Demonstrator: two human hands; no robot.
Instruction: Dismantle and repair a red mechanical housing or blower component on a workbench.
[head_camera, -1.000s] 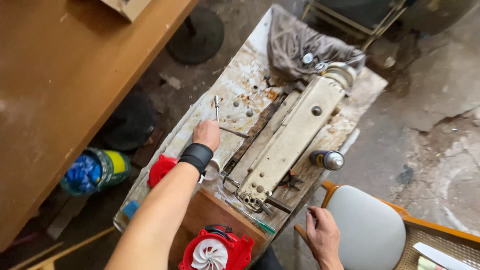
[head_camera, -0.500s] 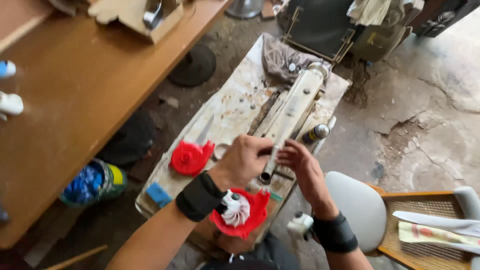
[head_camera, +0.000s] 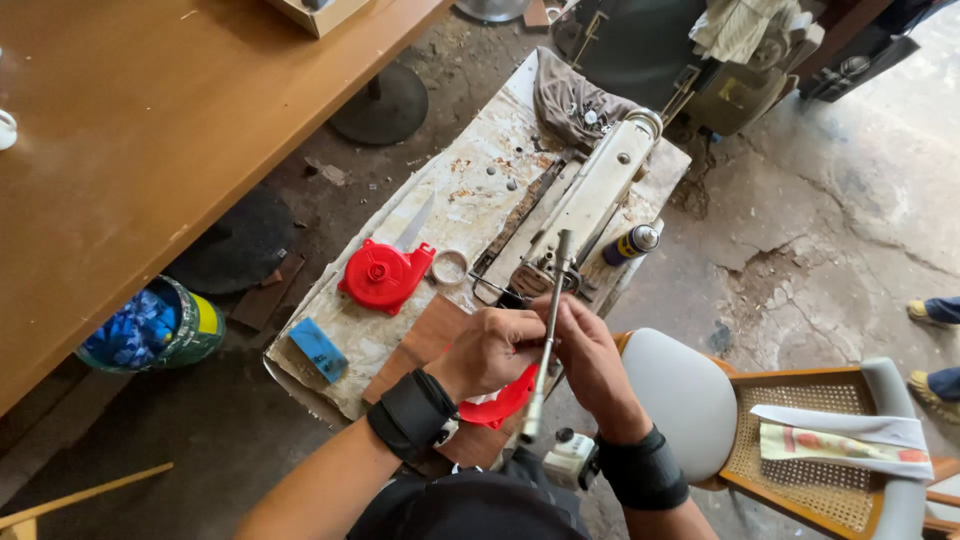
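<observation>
The left hand (head_camera: 497, 350) and right hand (head_camera: 588, 355) hide the metal rod's (head_camera: 551, 310) middle and most of the lower-centre red part (head_camera: 500, 405).

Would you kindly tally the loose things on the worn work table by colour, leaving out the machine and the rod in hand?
Red: 2, the blower housing and the fan part
Blue: 1, the block
Grey: 1, the cloth
Total: 4
</observation>
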